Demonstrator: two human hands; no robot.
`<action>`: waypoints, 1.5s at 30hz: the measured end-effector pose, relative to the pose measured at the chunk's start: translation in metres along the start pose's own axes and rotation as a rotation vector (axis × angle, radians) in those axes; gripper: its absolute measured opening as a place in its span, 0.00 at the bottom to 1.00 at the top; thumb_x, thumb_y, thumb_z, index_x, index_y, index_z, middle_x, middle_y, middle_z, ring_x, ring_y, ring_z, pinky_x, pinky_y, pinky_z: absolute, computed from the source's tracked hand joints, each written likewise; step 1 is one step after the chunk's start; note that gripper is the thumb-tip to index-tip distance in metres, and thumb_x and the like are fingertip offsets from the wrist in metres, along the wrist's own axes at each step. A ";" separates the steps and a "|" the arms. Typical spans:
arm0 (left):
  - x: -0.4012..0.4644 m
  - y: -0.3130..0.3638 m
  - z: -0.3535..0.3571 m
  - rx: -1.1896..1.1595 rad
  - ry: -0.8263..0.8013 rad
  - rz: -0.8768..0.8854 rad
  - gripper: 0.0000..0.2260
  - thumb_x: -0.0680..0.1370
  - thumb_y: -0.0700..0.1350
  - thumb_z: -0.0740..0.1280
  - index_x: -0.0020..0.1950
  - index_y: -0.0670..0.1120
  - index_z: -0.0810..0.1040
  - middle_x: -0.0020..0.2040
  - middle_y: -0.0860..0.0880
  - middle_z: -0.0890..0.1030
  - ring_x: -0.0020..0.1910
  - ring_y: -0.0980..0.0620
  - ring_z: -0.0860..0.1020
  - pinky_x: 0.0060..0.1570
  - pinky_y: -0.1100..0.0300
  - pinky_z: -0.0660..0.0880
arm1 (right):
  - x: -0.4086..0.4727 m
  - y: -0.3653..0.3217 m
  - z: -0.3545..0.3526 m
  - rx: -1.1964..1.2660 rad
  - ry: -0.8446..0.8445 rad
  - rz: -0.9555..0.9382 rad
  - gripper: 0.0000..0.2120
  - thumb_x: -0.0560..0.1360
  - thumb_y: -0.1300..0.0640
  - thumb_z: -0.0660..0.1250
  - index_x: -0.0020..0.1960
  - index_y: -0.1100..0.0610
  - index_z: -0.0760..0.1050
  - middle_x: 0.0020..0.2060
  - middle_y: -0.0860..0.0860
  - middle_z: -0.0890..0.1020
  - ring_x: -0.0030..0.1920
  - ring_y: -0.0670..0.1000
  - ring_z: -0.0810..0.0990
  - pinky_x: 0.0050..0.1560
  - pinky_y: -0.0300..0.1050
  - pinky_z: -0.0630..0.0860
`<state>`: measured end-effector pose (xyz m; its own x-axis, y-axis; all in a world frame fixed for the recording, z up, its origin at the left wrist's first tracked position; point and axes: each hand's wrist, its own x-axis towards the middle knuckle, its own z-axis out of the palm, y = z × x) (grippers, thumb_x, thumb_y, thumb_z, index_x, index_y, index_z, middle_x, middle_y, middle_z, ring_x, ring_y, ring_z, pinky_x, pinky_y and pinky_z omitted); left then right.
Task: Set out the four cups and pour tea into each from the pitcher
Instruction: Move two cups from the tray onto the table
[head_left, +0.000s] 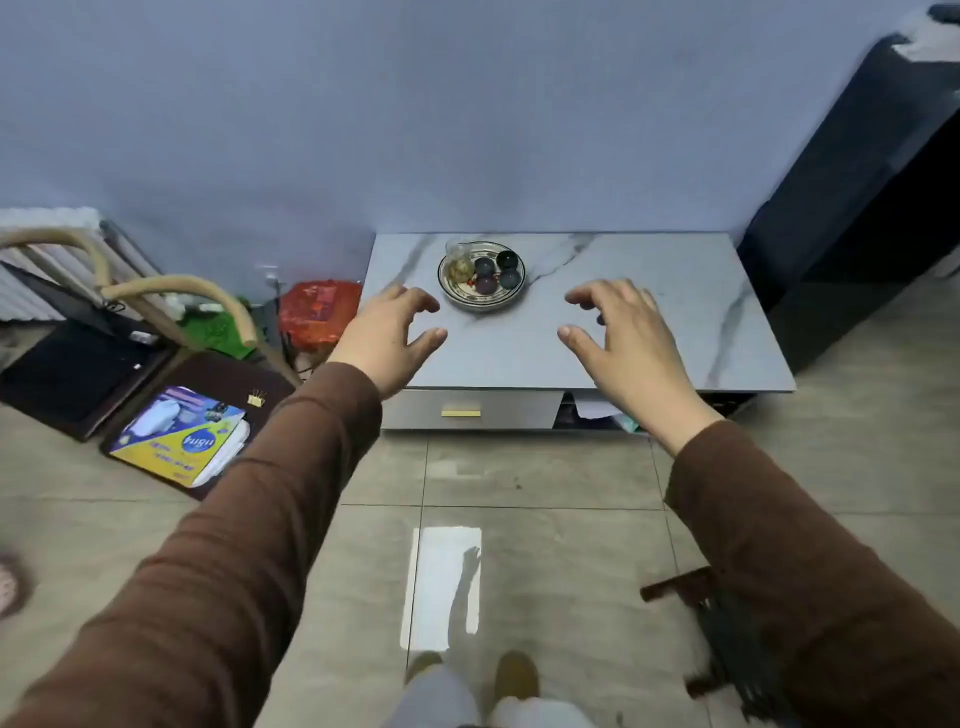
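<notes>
Right, both hands out over table (649, 332), left hand (387, 338) and right hand (621, 338) empty, fingers spread. Beyond: tray (480, 302) holding four cups (497, 271), glass pitcher (458, 262). Nothing set out yet; next, probably lift cups off tray.

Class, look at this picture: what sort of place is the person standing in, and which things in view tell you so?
Probably a room in a home. A low marble-topped table with a drawer stands against a plain wall, a round tray of small cups sits on it, and household clutter lies on the tiled floor.
</notes>
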<state>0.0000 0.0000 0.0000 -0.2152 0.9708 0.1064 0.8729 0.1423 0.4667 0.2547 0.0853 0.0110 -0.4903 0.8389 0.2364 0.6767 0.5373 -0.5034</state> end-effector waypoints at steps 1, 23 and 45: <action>0.003 -0.003 0.007 -0.003 -0.022 -0.018 0.16 0.78 0.50 0.67 0.63 0.45 0.76 0.58 0.44 0.77 0.57 0.44 0.76 0.58 0.52 0.71 | 0.003 0.005 0.007 0.012 -0.017 0.018 0.15 0.77 0.50 0.66 0.62 0.53 0.75 0.56 0.52 0.77 0.57 0.55 0.73 0.58 0.55 0.72; 0.187 -0.081 0.126 -0.047 -0.273 -0.150 0.19 0.77 0.49 0.67 0.66 0.44 0.73 0.62 0.44 0.75 0.62 0.43 0.74 0.61 0.49 0.71 | 0.138 0.110 0.126 0.040 -0.220 0.325 0.15 0.77 0.50 0.65 0.63 0.52 0.73 0.57 0.50 0.77 0.57 0.53 0.74 0.57 0.52 0.73; 0.389 -0.165 0.290 -0.190 -0.184 -0.445 0.28 0.76 0.50 0.70 0.73 0.43 0.68 0.70 0.43 0.72 0.71 0.43 0.67 0.70 0.54 0.64 | 0.358 0.260 0.286 0.117 -0.342 0.342 0.20 0.77 0.49 0.67 0.67 0.53 0.70 0.60 0.51 0.75 0.58 0.52 0.74 0.58 0.49 0.75</action>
<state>-0.1005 0.4100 -0.2898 -0.4521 0.8445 -0.2870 0.6157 0.5284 0.5846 0.0987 0.5004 -0.2729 -0.4164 0.8782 -0.2351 0.7734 0.2063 -0.5994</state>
